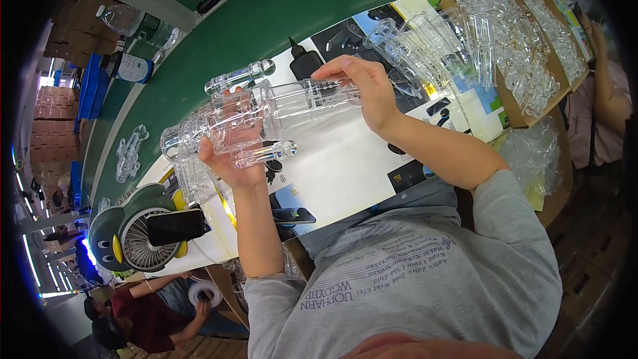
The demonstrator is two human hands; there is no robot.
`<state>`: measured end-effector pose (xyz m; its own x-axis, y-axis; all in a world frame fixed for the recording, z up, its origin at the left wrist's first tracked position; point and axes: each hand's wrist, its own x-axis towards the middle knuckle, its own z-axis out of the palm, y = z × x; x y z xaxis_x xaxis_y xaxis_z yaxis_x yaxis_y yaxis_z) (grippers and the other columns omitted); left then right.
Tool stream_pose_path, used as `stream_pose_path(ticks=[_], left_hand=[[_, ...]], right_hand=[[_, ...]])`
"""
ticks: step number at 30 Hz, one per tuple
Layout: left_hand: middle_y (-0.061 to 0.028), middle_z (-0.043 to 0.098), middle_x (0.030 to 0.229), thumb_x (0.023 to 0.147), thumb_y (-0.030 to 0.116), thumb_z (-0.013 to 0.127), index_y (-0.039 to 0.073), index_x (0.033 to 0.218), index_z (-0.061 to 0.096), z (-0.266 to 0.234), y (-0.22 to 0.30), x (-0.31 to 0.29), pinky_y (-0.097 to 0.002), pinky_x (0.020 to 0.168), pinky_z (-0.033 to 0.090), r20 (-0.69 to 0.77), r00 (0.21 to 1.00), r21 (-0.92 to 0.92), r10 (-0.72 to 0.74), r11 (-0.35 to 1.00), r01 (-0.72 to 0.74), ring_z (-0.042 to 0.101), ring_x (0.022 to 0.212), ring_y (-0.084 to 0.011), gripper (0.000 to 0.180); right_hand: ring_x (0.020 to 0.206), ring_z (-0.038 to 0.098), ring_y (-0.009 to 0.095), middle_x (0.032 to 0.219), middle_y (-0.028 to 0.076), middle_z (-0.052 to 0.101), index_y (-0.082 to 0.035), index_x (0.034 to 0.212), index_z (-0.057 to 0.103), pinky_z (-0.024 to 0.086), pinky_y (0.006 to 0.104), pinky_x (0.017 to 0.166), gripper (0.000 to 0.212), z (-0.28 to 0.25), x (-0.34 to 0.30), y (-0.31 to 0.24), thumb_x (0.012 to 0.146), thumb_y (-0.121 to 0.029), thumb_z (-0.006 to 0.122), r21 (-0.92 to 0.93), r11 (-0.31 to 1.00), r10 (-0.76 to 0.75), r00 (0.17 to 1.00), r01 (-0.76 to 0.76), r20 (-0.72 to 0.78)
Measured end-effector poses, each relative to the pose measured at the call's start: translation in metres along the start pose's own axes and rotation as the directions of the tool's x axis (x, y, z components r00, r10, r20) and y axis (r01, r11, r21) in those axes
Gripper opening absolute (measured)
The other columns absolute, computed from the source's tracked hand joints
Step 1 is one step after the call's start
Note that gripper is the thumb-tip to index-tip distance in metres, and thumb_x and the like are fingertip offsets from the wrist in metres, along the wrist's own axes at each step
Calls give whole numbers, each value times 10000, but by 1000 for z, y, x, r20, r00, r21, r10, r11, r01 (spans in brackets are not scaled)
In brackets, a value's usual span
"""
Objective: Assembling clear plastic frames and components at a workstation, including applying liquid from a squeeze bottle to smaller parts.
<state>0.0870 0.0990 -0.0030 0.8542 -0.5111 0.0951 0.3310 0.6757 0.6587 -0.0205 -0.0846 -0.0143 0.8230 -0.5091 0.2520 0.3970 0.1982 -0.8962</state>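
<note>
fingers (336, 66) on tube (289, 103), green table (279, 16), stacked boxes (54, 141)

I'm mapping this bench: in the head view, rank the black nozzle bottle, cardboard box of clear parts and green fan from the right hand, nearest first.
From the right hand:
1. Black nozzle bottle: just left
2. Cardboard box: right side
3. Green fan: lower left

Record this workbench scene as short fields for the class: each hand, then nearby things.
Left hand: holding a clear tubular piece
Right hand: at that piece's narrower end; grip unclear
Beyond the piece: black bottle with nozzle
Far right: cardboard box of clear parts
Lower left: green fan, dark phone before it
</note>
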Motion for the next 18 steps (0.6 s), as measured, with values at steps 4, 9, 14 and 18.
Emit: stream_pose_path(ticks=[4, 9, 14, 18], left_hand=[[-157, 337, 1334, 767, 466, 518, 146, 1307, 342, -2, 0, 1, -562, 1025, 213, -18, 1000, -77, -2, 997, 1, 260, 1271, -328, 652], [-167, 349, 1324, 772, 455, 516, 157, 1310, 338, -6, -1, 5, -571, 1020, 217, -34, 999, -67, -3, 998, 0, 271, 1264, -334, 640], [-173, 336, 1334, 776, 442, 521, 151, 1313, 332, -2, 10, 6, -577, 1021, 204, -41, 999, -92, 13, 996, -16, 261, 1270, -341, 640], [-175, 326, 1343, 770, 436, 534, 146, 1318, 325, -4, 13, 7, -577, 1025, 192, -45, 999, -117, 14, 993, -19, 248, 1277, -345, 655]], right_hand=[[861, 561, 136, 906, 108, 612, 37, 903, 601, 413, 248, 807, 355, -3, 1, 2, 908, -211, 346, -4, 1000, -27, 998, 28, 48], [869, 545, 125, 897, 81, 607, 19, 933, 597, 394, 241, 793, 326, -3, 7, -4, 895, -207, 365, -96, 995, -4, 996, 12, 91], [885, 529, 113, 919, 55, 597, 6, 958, 594, 391, 246, 790, 279, -3, 11, -13, 876, -181, 403, -120, 989, 110, 981, -91, 160], [902, 523, 124, 967, 43, 590, -25, 1017, 581, 395, 260, 793, 243, -3, 11, -13, 828, -160, 510, -247, 968, 4, 977, 50, 211]])
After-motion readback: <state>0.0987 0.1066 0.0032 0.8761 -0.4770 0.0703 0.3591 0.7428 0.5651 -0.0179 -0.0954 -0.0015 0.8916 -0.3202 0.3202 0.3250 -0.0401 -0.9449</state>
